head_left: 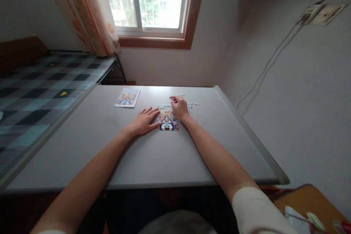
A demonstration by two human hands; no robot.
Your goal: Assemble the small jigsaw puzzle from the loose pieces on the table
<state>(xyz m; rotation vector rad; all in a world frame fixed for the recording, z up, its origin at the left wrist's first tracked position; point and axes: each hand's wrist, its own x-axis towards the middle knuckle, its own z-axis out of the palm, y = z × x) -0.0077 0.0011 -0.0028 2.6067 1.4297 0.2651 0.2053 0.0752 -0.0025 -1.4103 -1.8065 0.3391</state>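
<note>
A partly assembled jigsaw puzzle [168,119] lies on the white table, with a dark blue and white cartoon face along its near edge. My left hand [144,121] rests flat on the table, fingers spread, its fingertips touching the puzzle's left edge. Over the puzzle's upper right corner is my right hand [180,107], its fingers curled and thumb close to the index finger. Whatever may be between those fingertips is too small to make out. Loose puzzle pieces [190,105] lie just right of my right hand, and a single puzzle piece [182,94] sits farther back.
A printed picture card [127,98] lies at the table's back left. The white table [164,161] meets a wall on the right, where a cable [263,71] hangs from a socket. A bed with a checked cover [55,80] stands at left; a wooden stool [309,201] is lower right.
</note>
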